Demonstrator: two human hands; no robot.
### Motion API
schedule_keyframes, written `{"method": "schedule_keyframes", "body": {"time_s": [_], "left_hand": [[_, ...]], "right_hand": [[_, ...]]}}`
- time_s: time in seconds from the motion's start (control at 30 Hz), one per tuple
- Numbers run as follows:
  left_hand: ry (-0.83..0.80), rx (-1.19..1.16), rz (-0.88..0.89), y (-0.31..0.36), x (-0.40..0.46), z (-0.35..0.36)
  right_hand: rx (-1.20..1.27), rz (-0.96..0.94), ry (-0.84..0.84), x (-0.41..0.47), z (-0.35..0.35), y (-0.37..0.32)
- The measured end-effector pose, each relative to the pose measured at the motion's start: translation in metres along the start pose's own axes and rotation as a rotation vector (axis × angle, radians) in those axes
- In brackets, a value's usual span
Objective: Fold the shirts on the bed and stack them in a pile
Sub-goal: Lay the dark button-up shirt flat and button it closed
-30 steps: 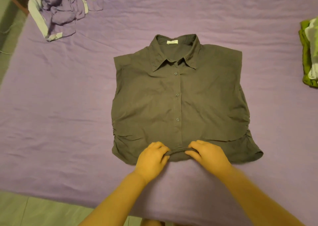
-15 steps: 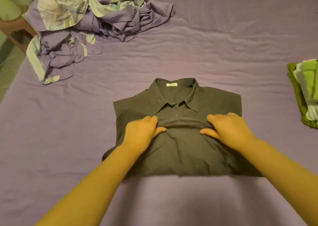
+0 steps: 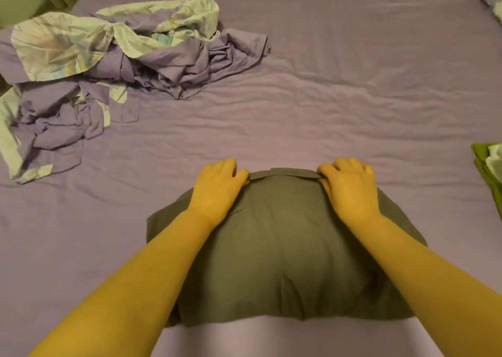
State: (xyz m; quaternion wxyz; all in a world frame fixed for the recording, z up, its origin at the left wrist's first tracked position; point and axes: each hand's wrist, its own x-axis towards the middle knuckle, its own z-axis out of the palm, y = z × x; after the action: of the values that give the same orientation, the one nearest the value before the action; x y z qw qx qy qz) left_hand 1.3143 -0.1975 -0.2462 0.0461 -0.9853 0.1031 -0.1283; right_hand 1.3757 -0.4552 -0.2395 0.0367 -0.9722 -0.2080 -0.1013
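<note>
The purple bed (image 3: 339,90) carries the dark shirt (image 3: 285,248), folded over near its front edge, with a crumpled purple-green sheet (image 3: 108,66) far left. The left hand (image 3: 217,191) and right hand (image 3: 350,188) pinch the shirt's far edge with curled fingers.

I hold the dark shirt (image 3: 279,250) folded on the purple bed (image 3: 339,98), my left hand (image 3: 217,188) and right hand (image 3: 349,191) apparently pinching its far edge.
</note>
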Motion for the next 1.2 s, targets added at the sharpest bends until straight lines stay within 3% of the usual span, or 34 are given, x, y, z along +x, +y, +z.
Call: {"method": "schedule_keyframes", "body": {"time_s": [0.1,0.17,0.27,0.33,0.47,0.6,0.77,0.87,0.93,1.07,1.1,1.2], "left_hand": [[-0.007,0.011,-0.009,-0.003,0.01,0.023],[-0.031,0.019,-0.11,0.003,0.012,0.035],[0.036,-0.105,-0.223,0.033,-0.002,0.028],[0.04,-0.211,-0.218,0.061,-0.024,0.016],[-0.218,-0.164,-0.176,0.084,-0.065,0.018],[-0.362,-0.069,-0.113,0.055,-0.069,0.043],[-0.518,-0.185,-0.12,0.041,-0.059,0.057],[-0.614,-0.182,-0.131,0.043,-0.054,0.043],[-0.597,-0.15,-0.15,0.044,-0.059,0.024],[-0.352,-0.088,-0.248,0.041,-0.1,-0.005],[-0.297,-0.071,-0.282,0.039,-0.114,-0.009],[-0.327,-0.069,-0.373,0.033,-0.156,-0.02]], "right_hand": [[0.004,0.011,0.062,0.011,0.019,-0.002],[0.003,0.031,0.057,0.011,0.033,-0.007],[0.068,0.094,0.033,-0.002,0.038,-0.018],[0.07,0.038,-0.008,-0.024,0.034,-0.032],[-0.004,-0.118,-0.212,-0.072,0.038,-0.049],[-0.016,-0.077,-0.394,-0.073,0.057,-0.032],[0.1,0.015,-0.486,-0.054,0.062,-0.029],[0.079,0.037,-0.669,-0.034,0.047,-0.029],[0.0,0.041,-0.693,-0.029,0.033,-0.04],[0.061,-0.014,-0.324,-0.065,0.013,-0.089],[0.129,-0.036,-0.309,-0.081,0.011,-0.103],[0.132,-0.177,-0.46,-0.134,0.023,-0.125]]}}
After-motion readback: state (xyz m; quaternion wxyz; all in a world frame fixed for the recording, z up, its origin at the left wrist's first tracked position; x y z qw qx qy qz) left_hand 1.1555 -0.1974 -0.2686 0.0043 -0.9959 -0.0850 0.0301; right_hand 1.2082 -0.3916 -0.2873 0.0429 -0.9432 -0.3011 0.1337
